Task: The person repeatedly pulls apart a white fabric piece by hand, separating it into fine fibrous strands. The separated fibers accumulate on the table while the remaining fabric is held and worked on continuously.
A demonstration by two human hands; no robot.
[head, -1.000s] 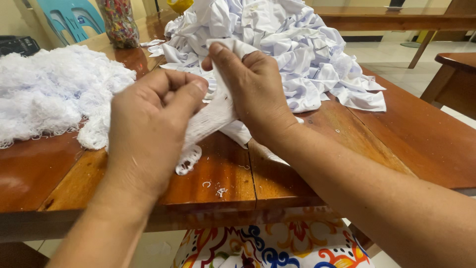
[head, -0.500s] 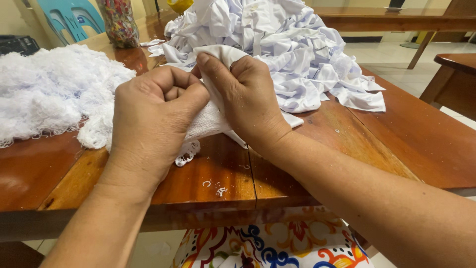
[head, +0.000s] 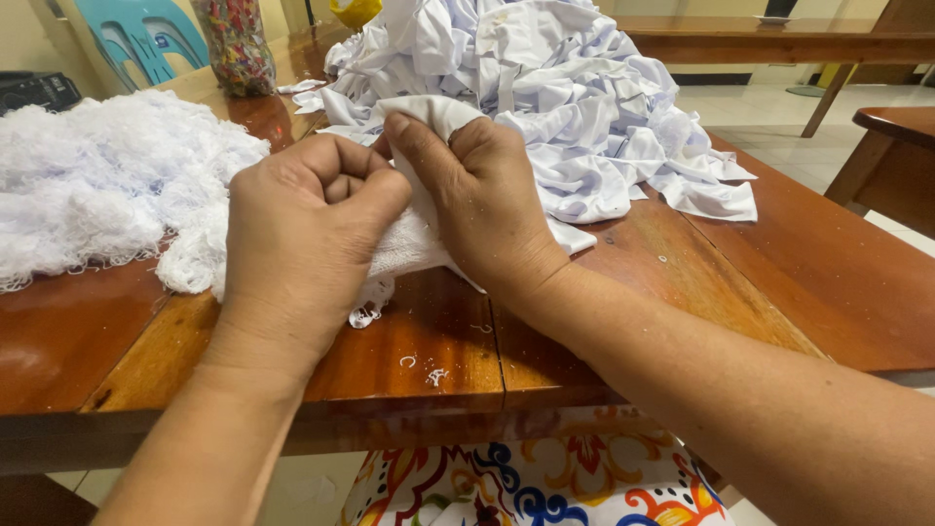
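A glossy reddish-brown wooden tabletop (head: 682,282) carries everything here. The biggest thing on it is a heaped pile of white cotton fabric offcuts (head: 575,107), filling the far middle and spilling toward the right edge. Along the left edge spreads a fluffy mass of white pulled threads (head: 88,185). Between the two, near the front edge, both hands work one small white cloth scrap (head: 409,239), held just above the wood.

The right hand (head: 477,195) is closed around the scrap's upper fold, thumb pressed on top and fingers curled behind. The left hand (head: 302,244) is fisted tight, thumb against forefinger, pinching the scrap's frayed side; a loose lacy end hangs below it, touching the table. Judging by the grips, the step in hand looks like unravelling the scrap's edge, which would call for the right hand to anchor firmly while the left draws threads away sideways.

Small white lint specks (head: 429,370) dot the boards near the front edge. Beyond the far left corner stand a clear container of multicoloured bits (head: 234,44) and a turquoise plastic chair (head: 136,34). Pale floor tiles (head: 769,117) and further wooden furniture lie to the right, and a bright floral-patterned cloth (head: 526,487) shows below the front edge.
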